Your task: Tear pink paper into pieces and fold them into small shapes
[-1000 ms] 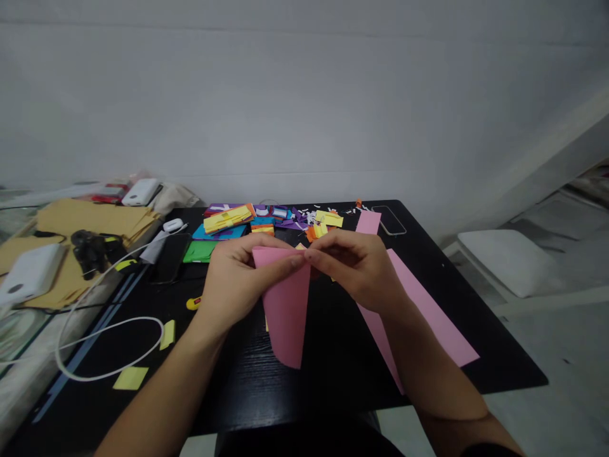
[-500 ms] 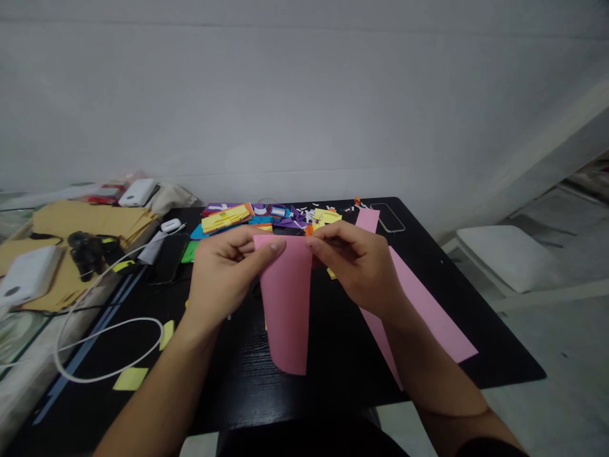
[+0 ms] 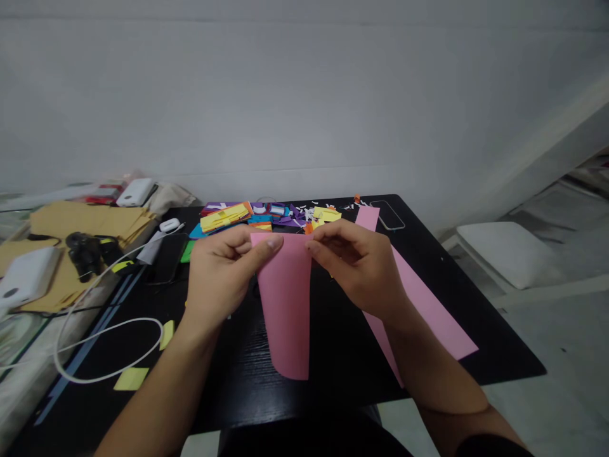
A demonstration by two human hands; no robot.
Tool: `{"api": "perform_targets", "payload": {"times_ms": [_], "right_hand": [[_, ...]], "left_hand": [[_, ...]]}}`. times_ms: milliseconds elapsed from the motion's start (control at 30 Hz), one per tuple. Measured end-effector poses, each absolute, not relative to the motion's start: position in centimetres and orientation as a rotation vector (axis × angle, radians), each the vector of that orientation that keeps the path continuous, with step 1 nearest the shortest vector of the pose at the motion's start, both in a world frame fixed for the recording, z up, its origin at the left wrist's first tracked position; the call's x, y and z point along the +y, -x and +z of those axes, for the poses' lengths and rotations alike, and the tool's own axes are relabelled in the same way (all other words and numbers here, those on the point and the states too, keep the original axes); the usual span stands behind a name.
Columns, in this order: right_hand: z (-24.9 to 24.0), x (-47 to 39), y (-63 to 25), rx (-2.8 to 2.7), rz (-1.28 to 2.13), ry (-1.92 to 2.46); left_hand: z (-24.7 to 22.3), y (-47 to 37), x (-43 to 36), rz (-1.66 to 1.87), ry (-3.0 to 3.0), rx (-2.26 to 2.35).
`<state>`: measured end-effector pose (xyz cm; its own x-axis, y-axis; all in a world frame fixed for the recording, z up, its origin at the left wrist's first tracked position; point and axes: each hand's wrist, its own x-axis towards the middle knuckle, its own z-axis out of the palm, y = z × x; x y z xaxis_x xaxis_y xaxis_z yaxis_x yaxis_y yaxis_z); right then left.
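Observation:
A pink paper (image 3: 288, 304) hangs over the middle of the black table, its lower end curved. My left hand (image 3: 221, 270) pinches its top left part, thumb on the front. At the top right corner, my right hand (image 3: 361, 266) grips the same paper between thumb and fingertips. More pink strips (image 3: 431, 304) lie flat on the table beneath and beside my right forearm. Behind my hands are a yellow paper bundle (image 3: 226, 218) and small purple and white scraps (image 3: 295, 218).
A black phone (image 3: 167, 259), a white cable (image 3: 102, 333) and yellow paper pieces (image 3: 130, 379) lie on the left. Brown envelopes (image 3: 90, 222) and a white device (image 3: 29, 276) are farther left. A white stool (image 3: 504, 254) stands at right.
The held pink paper has shifted very slightly, its lower end hanging a little lower and turned a bit. Both hands keep their hold on it.

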<state>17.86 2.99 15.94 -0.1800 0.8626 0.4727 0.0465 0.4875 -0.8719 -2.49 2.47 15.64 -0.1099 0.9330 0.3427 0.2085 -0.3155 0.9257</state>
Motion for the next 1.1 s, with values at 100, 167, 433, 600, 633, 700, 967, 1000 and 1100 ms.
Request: {"api": "perform_targets", "payload": {"times_ms": [100,167,433,600,633,700,967,1000,1100], "right_hand": [[16.0,3.1,-17.8,-1.548,0.936,0.793],[15.9,3.2,-17.8,-1.528,0.951,0.788],[15.8,3.7,-18.0,-1.476,0.925,0.818],[15.8,3.9,-18.0,-1.462,0.908,0.827],[15.8,4.0,-18.0,-1.459,0.905,0.828],[15.7,4.0,-18.0,-1.455,0.904,0.826],[15.6,4.4,-18.0,-1.439,0.906,0.836],[15.5,4.5,-18.0,-1.434,0.901,0.838],[15.5,4.8,-18.2,-1.425,0.889,0.846]], "left_hand": [[15.7,2.4,2.4,1.466,-1.529,1.287],[15.8,2.3,2.4,1.448,-1.522,1.284],[15.8,2.4,2.6,1.483,-1.566,1.286],[15.7,2.3,2.8,1.515,-1.572,1.274],[15.6,2.3,2.9,1.522,-1.574,1.276],[15.5,2.2,3.0,1.541,-1.585,1.28],[15.4,2.0,3.3,1.562,-1.598,1.3],[15.4,2.0,3.3,1.555,-1.593,1.29],[15.3,2.0,3.4,1.543,-1.589,1.26]]}}
